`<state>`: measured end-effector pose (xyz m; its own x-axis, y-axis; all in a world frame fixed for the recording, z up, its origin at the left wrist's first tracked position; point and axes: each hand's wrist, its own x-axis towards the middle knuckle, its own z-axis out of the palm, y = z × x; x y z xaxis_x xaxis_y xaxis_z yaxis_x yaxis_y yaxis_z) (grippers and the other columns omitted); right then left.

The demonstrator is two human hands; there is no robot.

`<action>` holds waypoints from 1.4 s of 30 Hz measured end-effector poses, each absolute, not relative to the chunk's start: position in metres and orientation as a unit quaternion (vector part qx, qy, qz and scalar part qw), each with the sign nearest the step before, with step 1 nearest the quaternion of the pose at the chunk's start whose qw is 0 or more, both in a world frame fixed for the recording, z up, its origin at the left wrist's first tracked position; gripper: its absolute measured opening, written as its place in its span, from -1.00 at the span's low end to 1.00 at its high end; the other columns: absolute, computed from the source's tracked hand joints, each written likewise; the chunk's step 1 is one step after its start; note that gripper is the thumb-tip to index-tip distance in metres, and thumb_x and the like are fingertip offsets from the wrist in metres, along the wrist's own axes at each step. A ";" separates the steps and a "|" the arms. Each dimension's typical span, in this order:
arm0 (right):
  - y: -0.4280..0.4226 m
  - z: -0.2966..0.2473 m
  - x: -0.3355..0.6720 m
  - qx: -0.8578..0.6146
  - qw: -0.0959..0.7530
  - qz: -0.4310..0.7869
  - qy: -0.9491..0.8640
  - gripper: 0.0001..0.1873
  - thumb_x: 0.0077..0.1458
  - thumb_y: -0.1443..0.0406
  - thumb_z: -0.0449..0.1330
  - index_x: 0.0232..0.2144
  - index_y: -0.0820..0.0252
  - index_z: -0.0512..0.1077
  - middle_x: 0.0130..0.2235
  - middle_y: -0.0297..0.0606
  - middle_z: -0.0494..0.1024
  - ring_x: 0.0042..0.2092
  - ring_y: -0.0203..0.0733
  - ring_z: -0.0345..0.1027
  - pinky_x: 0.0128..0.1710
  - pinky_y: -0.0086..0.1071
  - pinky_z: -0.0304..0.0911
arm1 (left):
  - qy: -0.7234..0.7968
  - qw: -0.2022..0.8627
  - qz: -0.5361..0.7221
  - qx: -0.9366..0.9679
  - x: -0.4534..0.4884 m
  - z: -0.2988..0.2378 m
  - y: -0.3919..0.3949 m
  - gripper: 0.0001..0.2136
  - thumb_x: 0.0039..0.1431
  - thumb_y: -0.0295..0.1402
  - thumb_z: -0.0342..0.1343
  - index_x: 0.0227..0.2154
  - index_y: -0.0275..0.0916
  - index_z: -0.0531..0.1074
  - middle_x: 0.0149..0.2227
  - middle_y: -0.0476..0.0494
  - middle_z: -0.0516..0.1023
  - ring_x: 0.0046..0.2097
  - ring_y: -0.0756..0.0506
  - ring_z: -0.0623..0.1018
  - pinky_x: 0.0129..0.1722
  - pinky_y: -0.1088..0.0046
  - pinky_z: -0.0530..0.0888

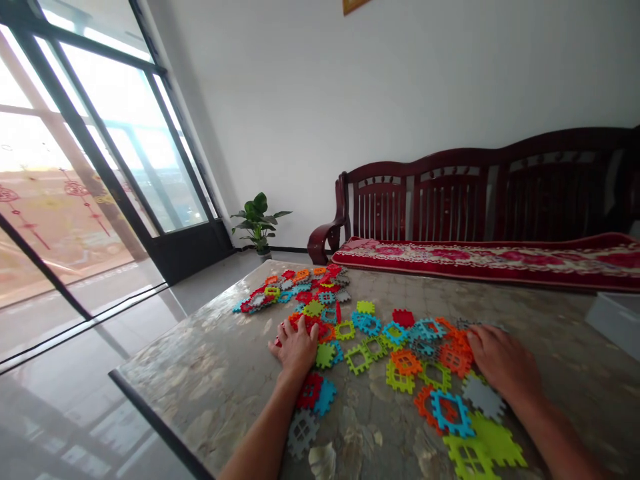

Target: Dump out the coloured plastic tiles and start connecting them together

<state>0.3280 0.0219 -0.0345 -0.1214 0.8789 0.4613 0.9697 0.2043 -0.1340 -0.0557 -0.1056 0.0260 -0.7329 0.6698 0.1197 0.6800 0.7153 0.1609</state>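
My left hand (296, 345) rests on the table with its fingers spread over red puzzle tiles (302, 324), gripping none of them. A green tile (325, 355) lies beside its wrist. My right hand (503, 360) lies at the right edge of the spread, fingers stretched out flat beside an orange window tile (455, 359); the fingertips are partly hidden. Close to that wrist sits a grey tile (483, 397), and nearer to me are a blue frame tile (451, 413) and a large green tile (495, 440). All these tiles have notched edges.
A heap of mixed tiles (320, 287) covers the far left part of the patterned table (200, 380). At the far right stands a pale translucent box (617, 323). Beyond the table are a wooden bench (450, 200) with a red cover and a potted plant (257, 220).
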 end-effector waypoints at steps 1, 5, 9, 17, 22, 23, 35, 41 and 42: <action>0.021 -0.033 0.327 -0.624 0.227 -0.103 -0.741 -0.52 0.29 0.18 -0.18 -0.08 0.13 0.50 0.03 -0.12 0.55 0.01 0.05 0.43 0.01 -0.09 0.30 | -0.925 0.023 -0.094 -0.367 -0.050 0.027 -0.105 -0.48 0.31 0.00 -0.25 0.23 -0.02 0.29 0.37 -0.31 0.14 0.38 -0.34 0.09 0.22 -0.21 0.10; 0.019 -0.029 0.325 -0.625 0.211 -0.106 -0.744 -0.55 0.29 0.21 -0.14 -0.07 0.16 0.50 0.01 -0.11 0.56 -0.01 0.02 0.44 0.02 -0.12 0.29 | -0.923 0.010 -0.089 -0.375 -0.032 0.030 -0.105 -0.46 0.32 0.00 -0.25 0.26 -0.03 0.26 0.38 -0.32 0.11 0.40 -0.34 0.04 0.24 -0.21 0.07; 0.019 -0.029 0.324 -0.635 0.208 -0.102 -0.737 -0.55 0.29 0.22 -0.14 -0.04 0.16 0.50 0.03 -0.12 0.55 0.00 0.00 0.44 0.04 -0.14 0.28 | -0.916 0.006 -0.087 -0.392 -0.018 0.029 -0.110 -0.46 0.32 0.00 -0.24 0.26 -0.03 0.27 0.39 -0.31 0.09 0.40 -0.35 0.05 0.25 -0.20 0.04; 0.020 -0.032 0.324 -0.637 0.211 -0.108 -0.734 -0.57 0.30 0.22 -0.13 -0.03 0.12 0.49 0.04 -0.15 0.55 0.01 -0.03 0.42 0.05 -0.17 0.25 | -0.896 0.028 -0.089 -0.434 0.010 0.022 -0.114 -0.48 0.33 -0.02 -0.20 0.26 -0.04 0.28 0.38 -0.32 0.13 0.40 -0.33 0.06 0.27 -0.17 0.05; 0.017 -0.027 0.323 -0.632 0.220 -0.100 -0.736 -0.58 0.29 0.23 -0.11 -0.05 0.14 0.50 0.02 -0.12 0.55 0.01 -0.01 0.42 0.04 -0.14 0.26 | -0.882 0.045 -0.107 -0.457 0.025 0.015 -0.107 -0.48 0.33 -0.03 -0.19 0.27 -0.06 0.26 0.38 -0.30 0.14 0.40 -0.34 0.07 0.29 -0.17 0.00; 0.016 -0.026 0.322 -0.630 0.221 -0.099 -0.738 -0.58 0.29 0.22 -0.11 -0.05 0.14 0.50 0.02 -0.11 0.55 0.01 0.00 0.43 0.03 -0.14 0.26 | -0.878 0.044 -0.112 -0.464 0.028 0.015 -0.105 -0.48 0.33 -0.03 -0.18 0.26 -0.07 0.27 0.38 -0.31 0.15 0.40 -0.35 0.07 0.29 -0.17 -0.01; 0.016 -0.027 0.323 -0.624 0.229 -0.101 -0.740 -0.59 0.28 0.24 -0.11 -0.07 0.16 0.51 0.01 -0.08 0.55 -0.01 0.00 0.43 0.02 -0.12 0.28 | -0.812 0.007 -0.160 -0.561 0.086 0.019 -0.084 -0.50 0.30 -0.03 -0.11 0.22 -0.04 0.35 0.35 -0.27 0.21 0.40 -0.41 0.06 0.31 -0.26 -0.12; 0.012 -0.023 0.322 -0.624 0.229 -0.103 -0.740 -0.60 0.29 0.24 -0.10 -0.07 0.12 0.50 0.02 -0.12 0.55 0.03 -0.01 0.43 0.05 -0.13 0.27 | -0.732 -0.034 -0.205 -0.648 0.089 0.051 -0.042 -0.50 0.34 -0.04 -0.18 0.27 -0.01 0.26 0.36 -0.13 0.22 0.39 -0.25 0.12 0.35 0.03 0.05; 0.012 -0.023 0.321 -0.625 0.225 -0.105 -0.740 -0.60 0.29 0.24 -0.10 -0.06 0.12 0.50 0.02 -0.12 0.55 0.03 -0.01 0.43 0.05 -0.13 0.28 | -0.735 -0.020 -0.204 -0.646 0.079 0.059 -0.027 -0.51 0.35 -0.06 -0.18 0.26 -0.03 0.28 0.36 -0.11 0.23 0.40 -0.22 0.11 0.35 0.08 0.06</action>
